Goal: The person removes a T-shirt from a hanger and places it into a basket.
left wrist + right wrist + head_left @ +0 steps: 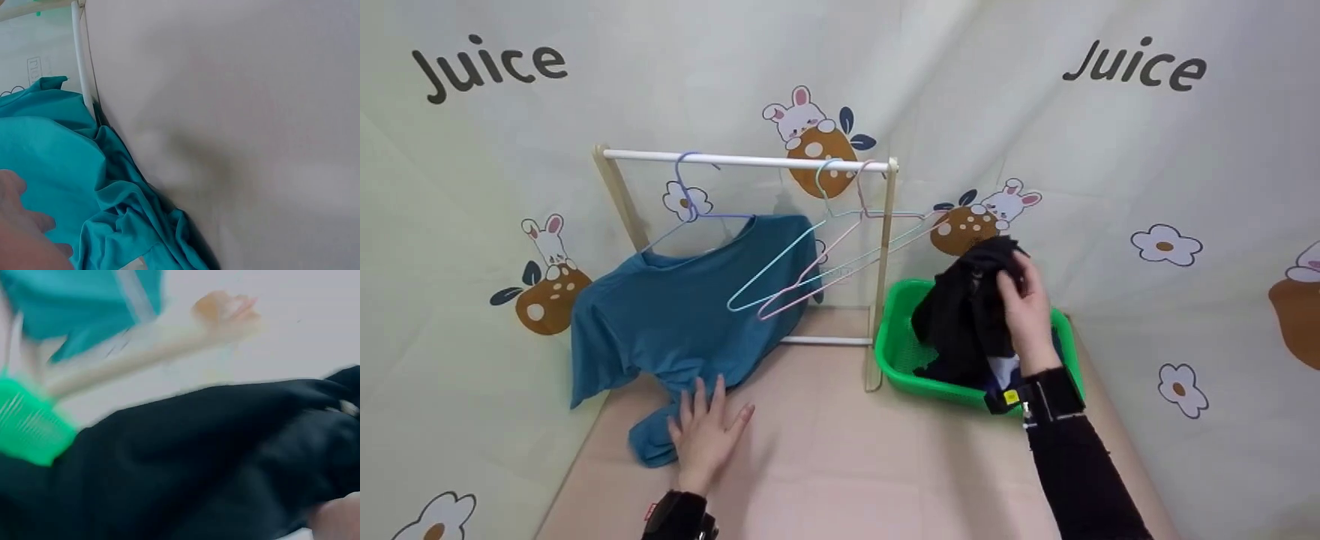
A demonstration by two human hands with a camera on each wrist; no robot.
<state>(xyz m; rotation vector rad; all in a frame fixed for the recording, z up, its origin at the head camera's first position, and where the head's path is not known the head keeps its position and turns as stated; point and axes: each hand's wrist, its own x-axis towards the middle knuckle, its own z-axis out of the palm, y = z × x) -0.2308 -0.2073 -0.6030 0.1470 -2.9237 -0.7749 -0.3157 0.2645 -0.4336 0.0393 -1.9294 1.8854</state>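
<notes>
A teal T-shirt [682, 307] hangs on a blue-purple hanger [682, 184] on the rack, its lower part bunched on the tabletop. My left hand [709, 439] is at the shirt's lower edge, fingers spread and nothing held in them. My right hand [1030, 319] pinches a black garment [960, 307] between thumb and fingers, at its upper part. That garment is raised over the green basket [900, 371], with its lower folds inside it. Dark cloth fills much of the right wrist view, with a small metal-like fastener [349, 406] near the hand.
The rack's white top rod [757, 160] also carries a mint hanger [769, 274] and a pink hanger [810, 281], both bare and at its right end. The right upright [883, 285] stands close to the basket. A printed curtain [1005, 112] surrounds the pinkish table [840, 465].
</notes>
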